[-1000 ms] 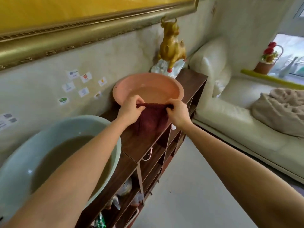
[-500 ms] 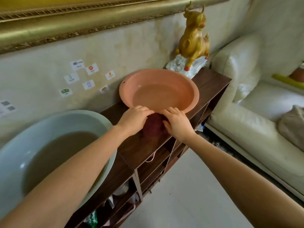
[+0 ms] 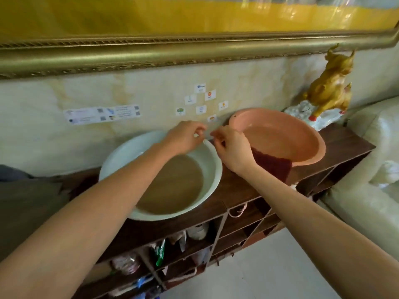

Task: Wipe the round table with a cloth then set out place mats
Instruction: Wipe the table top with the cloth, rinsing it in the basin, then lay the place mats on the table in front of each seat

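Dark wood shelf unit (image 3: 237, 186) — nearest item, cubbies below stuffed with bags and packets, too blurred to name.

Pale green basin (image 3: 212, 169) — on the shelf top, left; holds murky brownish water.

Maroon cloth (image 3: 273, 166) — the task's cloth, lying on the shelf top between the two basins, one edge tucked against or under the pink basin, the front edge drooping over the shelf front. Neither hand holds it.

Left hand (image 3: 183, 137) — over the green basin's far rim, fingers loosely curled with the tips drawn together; nothing visible between them.

Right hand (image 3: 232, 147) — just beside the left, above the gap between the basins, fingers likewise loosely bunched and apparently empty; its wrist hides part of the cloth.

Pink basin (image 3: 311, 145) — right of the cloth, tilted, seemingly empty.

Gold bull figurine (image 3: 330, 87) — far right, against the wall.

Step in hand, by judgement: cloth preparation, ahead of any wiping; round table and place mats not in view. Next move likely calls for gripping the cloth, wetting and wringing it over a basin, then carrying it to the table.
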